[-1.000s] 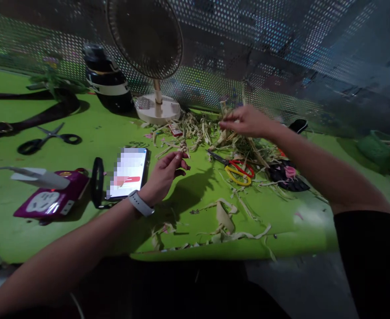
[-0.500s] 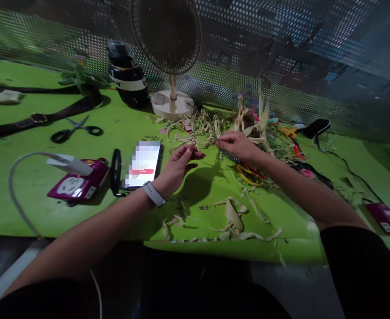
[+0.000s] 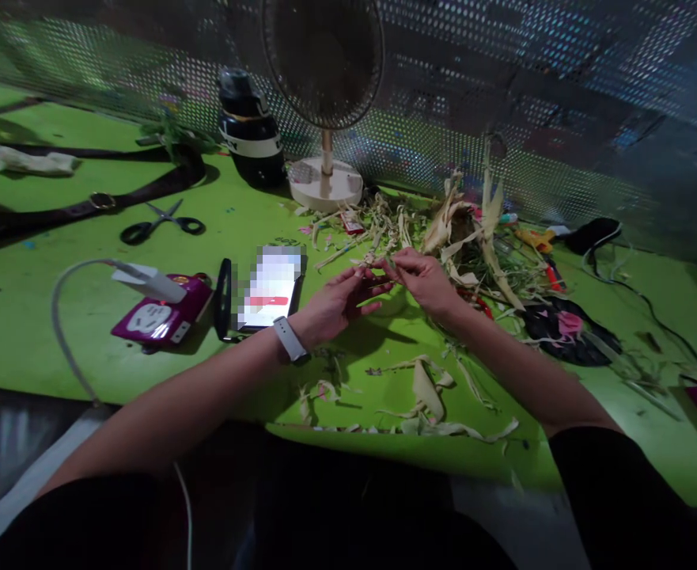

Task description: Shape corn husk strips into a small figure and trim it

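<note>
Nearest, husk scraps (image 3: 428,392) lie along the front edge of the desk (image 3: 479,459), where a brushing sleeve could sweep some off. To the left, a cable (image 3: 63,332) runs from a white plug (image 3: 149,283) down over that edge, close to the left forearm; if the arm snagged it, the plug could be dragged about with the purple socket (image 3: 164,313). The left hand (image 3: 336,302) has thumb and forefinger nearly together and the other fingers loose; whether its grip is closed on anything, I cannot tell. The right hand (image 3: 426,283) meets it fingertip to fingertip, its grip pinched on what looks like a thin strip (image 3: 391,266), held just above the desk between the hands. Something that slight could tear or slip if pulled unevenly, and the dim light makes a poor hold easy to miss. The phone (image 3: 270,289) lies just beside the left wrist and might be nudged. Beyond the right hand, a red handle (image 3: 475,302) shows partly covered, and the husk pile (image 3: 455,229) spreads behind; loose pieces there could catch on the fingers. Farther back stand a bottle (image 3: 253,142) and a fan (image 3: 324,186).
</note>
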Tool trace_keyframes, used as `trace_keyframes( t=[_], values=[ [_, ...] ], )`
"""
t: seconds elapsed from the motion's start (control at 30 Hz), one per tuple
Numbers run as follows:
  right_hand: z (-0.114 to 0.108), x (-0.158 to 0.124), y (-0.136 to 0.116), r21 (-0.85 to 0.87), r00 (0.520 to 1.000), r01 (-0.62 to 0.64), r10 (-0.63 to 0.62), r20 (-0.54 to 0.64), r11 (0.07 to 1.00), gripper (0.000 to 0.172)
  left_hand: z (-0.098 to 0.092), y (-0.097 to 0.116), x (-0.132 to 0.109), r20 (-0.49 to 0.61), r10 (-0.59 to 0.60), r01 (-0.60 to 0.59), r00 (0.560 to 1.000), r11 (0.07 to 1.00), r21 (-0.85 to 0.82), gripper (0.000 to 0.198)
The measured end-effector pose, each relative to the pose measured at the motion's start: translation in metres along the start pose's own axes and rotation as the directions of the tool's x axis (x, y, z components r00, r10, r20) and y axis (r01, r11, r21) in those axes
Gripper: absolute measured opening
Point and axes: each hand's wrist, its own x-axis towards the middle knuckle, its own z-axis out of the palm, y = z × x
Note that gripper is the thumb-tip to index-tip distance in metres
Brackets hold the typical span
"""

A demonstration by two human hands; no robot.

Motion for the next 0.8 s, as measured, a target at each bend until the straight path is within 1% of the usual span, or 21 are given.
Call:
trace_keyframes(
  t=[0.17,0.23,0.3,0.33,0.37,0.43,0.5,0.57,0.63,0.7,0.8],
  values=[
    [0.003,-0.006,-0.003,0.059,1.000,0.011,-0.010,-0.020,0.998,0.031,0.003,0.001,0.000,-0.029,-0.058,0.057,0.998,0.998,-0.025,0.008],
    [0.004,-0.008,-0.002,0.084,1.000,0.008,-0.007,-0.012,0.996,0.033,0.003,0.000,-0.001,-0.005,-0.063,0.063,0.998,0.997,-0.045,0.007],
    [0.005,-0.010,0.001,0.143,0.999,-0.043,0.044,-0.009,0.989,0.035,0.003,-0.002,-0.002,0.044,-0.025,0.026,0.999,0.999,-0.034,0.006],
    [0.005,-0.011,0.003,0.188,0.995,-0.094,0.098,-0.010,0.978,0.035,0.003,-0.003,-0.002,0.076,0.018,-0.017,0.997,1.000,-0.009,0.009],
    [0.005,-0.012,0.004,0.240,0.986,-0.158,0.166,-0.010,0.958,0.036,0.002,-0.005,-0.003,0.112,0.071,-0.075,0.991,0.997,0.033,0.014],
    [0.004,-0.015,0.005,0.350,0.952,-0.290,0.306,0.013,0.891,0.038,0.000,-0.009,-0.003,0.193,0.176,-0.209,0.965,0.964,0.166,0.023],
    [0.004,-0.016,0.005,0.431,0.925,-0.362,0.375,0.058,0.827,0.040,-0.001,-0.012,-0.003,0.261,0.213,-0.293,0.942,0.899,0.326,0.028],
    [0.003,-0.017,0.003,0.480,0.924,-0.371,0.365,0.109,0.795,0.039,-0.002,-0.013,-0.003,0.295,0.204,-0.325,0.933,0.830,0.454,0.031],
    [0.003,-0.018,0.001,0.490,0.932,-0.359,0.335,0.139,0.795,0.034,-0.002,-0.013,-0.005,0.311,0.197,-0.341,0.930,0.780,0.525,0.031],
    [0.003,-0.017,0.001,0.472,0.937,-0.345,0.327,0.124,0.811,0.034,-0.002,-0.012,-0.007,0.326,0.197,-0.360,0.925,0.733,0.577,0.030],
    [0.005,-0.016,0.004,0.447,0.941,-0.324,0.334,0.058,0.834,0.037,-0.001,-0.012,-0.009,0.340,0.186,-0.369,0.922,0.686,0.627,0.029]
  ],
)
